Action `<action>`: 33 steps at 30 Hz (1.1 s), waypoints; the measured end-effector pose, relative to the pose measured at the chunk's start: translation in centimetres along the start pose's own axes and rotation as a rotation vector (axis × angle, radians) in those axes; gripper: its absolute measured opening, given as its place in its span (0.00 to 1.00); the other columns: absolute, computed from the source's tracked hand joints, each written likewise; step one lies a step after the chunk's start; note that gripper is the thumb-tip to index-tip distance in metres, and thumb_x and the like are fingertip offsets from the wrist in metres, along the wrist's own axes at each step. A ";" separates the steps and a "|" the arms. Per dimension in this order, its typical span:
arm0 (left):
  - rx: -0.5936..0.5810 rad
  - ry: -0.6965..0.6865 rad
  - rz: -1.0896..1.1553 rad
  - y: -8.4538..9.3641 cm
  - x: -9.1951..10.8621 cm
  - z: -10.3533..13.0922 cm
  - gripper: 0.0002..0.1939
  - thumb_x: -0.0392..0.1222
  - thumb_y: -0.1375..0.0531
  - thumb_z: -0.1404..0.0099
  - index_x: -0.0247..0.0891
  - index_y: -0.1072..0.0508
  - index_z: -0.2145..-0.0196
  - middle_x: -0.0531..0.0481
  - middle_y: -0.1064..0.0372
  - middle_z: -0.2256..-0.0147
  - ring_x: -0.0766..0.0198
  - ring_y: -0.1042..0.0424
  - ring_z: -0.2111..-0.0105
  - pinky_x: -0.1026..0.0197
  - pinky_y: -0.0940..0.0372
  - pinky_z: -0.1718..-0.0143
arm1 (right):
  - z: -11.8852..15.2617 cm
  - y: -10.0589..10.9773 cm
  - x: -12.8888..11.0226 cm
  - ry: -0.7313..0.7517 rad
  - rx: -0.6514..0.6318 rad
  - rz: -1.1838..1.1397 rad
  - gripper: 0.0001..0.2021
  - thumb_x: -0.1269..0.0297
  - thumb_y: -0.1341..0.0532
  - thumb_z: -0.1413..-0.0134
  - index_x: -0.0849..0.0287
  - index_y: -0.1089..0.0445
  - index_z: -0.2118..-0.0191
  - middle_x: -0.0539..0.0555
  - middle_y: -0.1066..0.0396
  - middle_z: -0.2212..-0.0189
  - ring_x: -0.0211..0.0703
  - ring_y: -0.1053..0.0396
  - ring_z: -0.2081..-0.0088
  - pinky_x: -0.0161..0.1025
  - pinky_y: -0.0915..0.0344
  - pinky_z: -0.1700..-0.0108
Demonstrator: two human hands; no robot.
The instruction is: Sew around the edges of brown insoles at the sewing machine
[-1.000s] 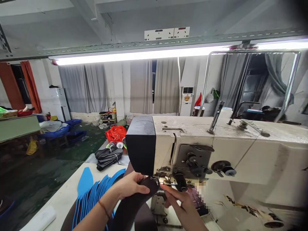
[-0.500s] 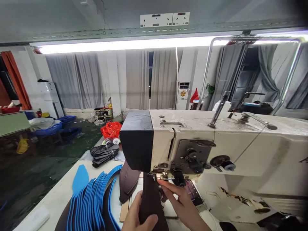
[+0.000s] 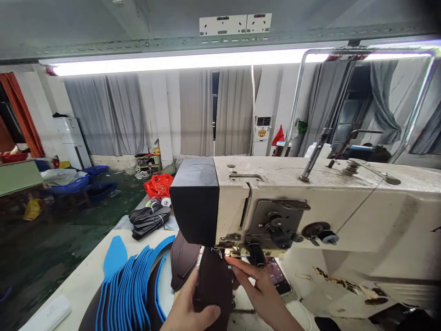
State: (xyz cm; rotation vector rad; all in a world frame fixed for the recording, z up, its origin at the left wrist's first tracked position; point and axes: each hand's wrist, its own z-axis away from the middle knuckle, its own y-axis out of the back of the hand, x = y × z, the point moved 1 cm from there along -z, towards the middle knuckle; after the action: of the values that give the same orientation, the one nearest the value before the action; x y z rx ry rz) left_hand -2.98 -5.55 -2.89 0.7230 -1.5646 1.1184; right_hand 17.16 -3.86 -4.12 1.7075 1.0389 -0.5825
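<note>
A dark brown fabric piece (image 3: 214,280) lies under the needle area of a white industrial sewing machine (image 3: 268,216). My left hand (image 3: 193,303) grips its near left part, thumb on top and fingers along the left edge. Close to the needle, my right hand (image 3: 257,285) has its fingertips together at the fabric's right edge; what they pinch, if anything, is hidden. Left of the machine head lies another stitched dark brown piece (image 3: 184,259). Beside it a fanned stack of blue-edged dark pieces (image 3: 134,285) covers part of the table.
A bundle of dark strips (image 3: 149,219) and a red plastic bag (image 3: 158,185) sit on the table's far end. A phone (image 3: 277,276) lies under the machine arm. A white box-like item (image 3: 51,315) rests at the front left. Metal thread-stand tubing (image 3: 299,99) rises behind.
The brown fabric has moved further under the needle, its wider part now by the machine head. My left hand has shifted slightly left with it; my right hand stays nearly still.
</note>
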 end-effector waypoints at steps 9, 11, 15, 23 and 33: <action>-0.018 0.061 0.059 0.9 2.9 -2.0 0.25 0.37 0.30 0.54 0.37 0.26 0.56 0.45 0.23 0.61 0.53 0.26 0.60 0.55 0.33 0.56 | -0.1 -0.2 0.7 -0.010 -0.063 -0.038 0.21 0.50 0.50 0.35 0.49 0.28 0.46 0.50 0.22 0.78 0.42 0.24 0.73 0.34 0.27 0.62; 0.019 0.055 0.096 0.7 2.4 -2.4 0.26 0.39 0.29 0.55 0.37 0.26 0.56 0.44 0.23 0.62 0.53 0.25 0.60 0.56 0.32 0.58 | -0.1 -0.2 0.9 -0.038 -0.096 -0.062 0.21 0.51 0.50 0.35 0.49 0.29 0.44 0.50 0.21 0.77 0.42 0.23 0.73 0.33 0.27 0.64; 0.134 0.033 0.091 0.0 0.8 -2.7 0.25 0.44 0.29 0.54 0.37 0.27 0.58 0.45 0.23 0.65 0.57 0.25 0.68 0.61 0.32 0.69 | 0.0 -0.1 0.5 -0.016 -0.092 -0.071 0.20 0.52 0.50 0.34 0.50 0.29 0.44 0.50 0.21 0.76 0.42 0.23 0.72 0.33 0.27 0.62; 0.316 0.081 0.079 -1.6 -0.1 -3.5 0.25 0.44 0.31 0.54 0.37 0.29 0.58 0.47 0.25 0.67 0.63 0.29 0.73 0.66 0.36 0.76 | -0.1 -0.2 0.4 0.030 -0.045 -0.022 0.20 0.51 0.49 0.35 0.51 0.27 0.46 0.50 0.21 0.79 0.42 0.24 0.75 0.36 0.27 0.64; 0.334 0.045 0.061 -0.9 0.6 -6.7 0.12 0.38 0.35 0.55 0.35 0.30 0.71 0.54 0.33 0.75 0.73 0.39 0.79 0.68 0.41 0.77 | -0.1 -0.4 0.4 0.036 -0.018 -0.056 0.23 0.49 0.50 0.36 0.54 0.26 0.48 0.51 0.21 0.79 0.42 0.24 0.74 0.36 0.27 0.62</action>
State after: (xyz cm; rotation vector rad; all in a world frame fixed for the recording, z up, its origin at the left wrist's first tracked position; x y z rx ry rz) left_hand 0.29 0.27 -1.88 0.8682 -1.3845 1.4513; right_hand 16.98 -3.61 -4.62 1.6833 1.1172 -0.5780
